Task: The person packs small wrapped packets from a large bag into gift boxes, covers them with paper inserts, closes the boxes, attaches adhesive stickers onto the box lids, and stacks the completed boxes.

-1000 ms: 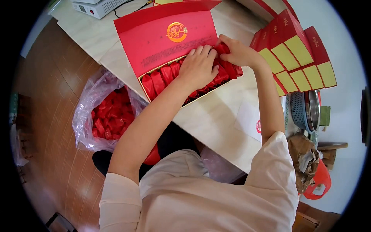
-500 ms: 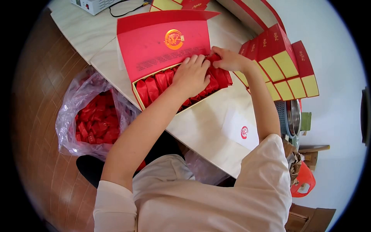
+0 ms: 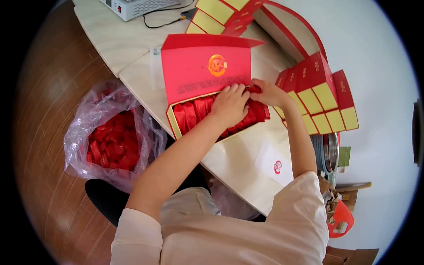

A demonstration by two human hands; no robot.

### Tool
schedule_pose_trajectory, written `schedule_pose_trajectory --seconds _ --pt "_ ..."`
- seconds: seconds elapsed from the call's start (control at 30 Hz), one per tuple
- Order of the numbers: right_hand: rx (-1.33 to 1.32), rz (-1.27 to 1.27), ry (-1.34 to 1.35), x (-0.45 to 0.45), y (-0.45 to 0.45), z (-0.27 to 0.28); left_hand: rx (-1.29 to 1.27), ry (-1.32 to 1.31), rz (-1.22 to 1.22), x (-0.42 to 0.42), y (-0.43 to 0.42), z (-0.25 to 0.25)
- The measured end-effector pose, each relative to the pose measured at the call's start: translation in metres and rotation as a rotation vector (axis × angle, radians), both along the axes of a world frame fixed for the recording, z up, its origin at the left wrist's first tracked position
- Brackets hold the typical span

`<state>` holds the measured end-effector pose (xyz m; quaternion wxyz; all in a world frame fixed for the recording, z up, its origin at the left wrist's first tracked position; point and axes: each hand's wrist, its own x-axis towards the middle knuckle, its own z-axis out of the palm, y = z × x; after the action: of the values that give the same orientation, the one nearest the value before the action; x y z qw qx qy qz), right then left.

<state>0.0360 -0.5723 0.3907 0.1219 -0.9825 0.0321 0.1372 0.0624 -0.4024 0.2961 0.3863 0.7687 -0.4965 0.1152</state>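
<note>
A red box (image 3: 207,70) with a gold emblem inside its raised lid lies on the table, filled with a row of shiny red packets (image 3: 189,115). My left hand (image 3: 231,105) rests on the packets near the middle of the row, its fingers pointing toward the lid. At the box's right end my right hand (image 3: 268,93) has its fingers curled around a red packet (image 3: 255,90). The undersides of both hands are hidden.
A clear plastic bag (image 3: 79,143) of red packets stands on the floor at left. Stacked red and yellow boxes (image 3: 324,95) are at right, more (image 3: 212,17) at the back. A white card (image 3: 272,170) lies on the table (image 3: 232,163); a white appliance (image 3: 132,8) is behind.
The view has shifted, so the box and stacks sit lower in the picture. Both hands keep nearly the same places on the packets.
</note>
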Motion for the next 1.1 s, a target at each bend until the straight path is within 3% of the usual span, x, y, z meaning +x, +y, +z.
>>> schedule_pose_trajectory --seconds 0.07,0.13,0.23,0.3,0.43,0.47,0.53,0.63,0.67,0.8,0.87,0.93,1.07,1.1 --pt "0.077 -0.079 0.073 -0.001 0.004 0.002 0.01 0.012 0.003 0.0 0.001 0.0" --pt "-0.111 -0.133 0.06 -0.001 0.001 -0.009 0.033 -0.012 0.016 0.0 0.0 -0.001" --pt "-0.062 -0.22 -0.167 -0.014 0.012 -0.032 -0.011 0.03 0.03 0.003 -0.001 -0.001" --pt "-0.039 -0.181 -0.571 -0.018 0.023 -0.045 -0.173 0.11 0.051 0.006 -0.003 -0.002" --pt "-0.241 -0.173 -0.72 -0.012 0.022 -0.095 -0.364 0.207 0.097 0.011 -0.005 0.006" --pt "-0.111 -0.291 -0.529 -0.014 0.031 -0.085 -0.339 0.226 0.111 0.01 -0.004 0.007" --pt "-0.265 -0.311 -0.486 -0.008 0.024 -0.094 -0.31 0.22 0.105 0.009 -0.002 0.01" --pt "-0.284 -0.298 -0.404 -0.007 0.025 -0.087 -0.205 0.178 0.054 0.01 0.002 0.01" --pt "-0.209 -0.312 -0.371 -0.007 0.023 -0.088 -0.145 0.187 0.058 0.009 0.004 0.01" --pt "0.753 -0.309 -0.406 -0.012 0.017 -0.075 0.117 0.049 -0.024 0.002 0.02 -0.001" --pt "0.883 -0.365 -0.258 -0.012 0.007 -0.074 0.346 -0.114 -0.028 -0.007 0.026 -0.001" --pt "1.164 -0.591 -0.107 -0.018 0.015 -0.067 0.474 -0.076 -0.054 -0.009 0.032 0.007" --pt "1.182 -0.579 -0.106 -0.026 0.024 -0.063 0.452 -0.06 -0.069 -0.008 0.038 0.005" --pt "1.07 -0.489 -0.144 -0.024 0.022 -0.069 0.444 -0.078 -0.072 -0.008 0.039 0.004"
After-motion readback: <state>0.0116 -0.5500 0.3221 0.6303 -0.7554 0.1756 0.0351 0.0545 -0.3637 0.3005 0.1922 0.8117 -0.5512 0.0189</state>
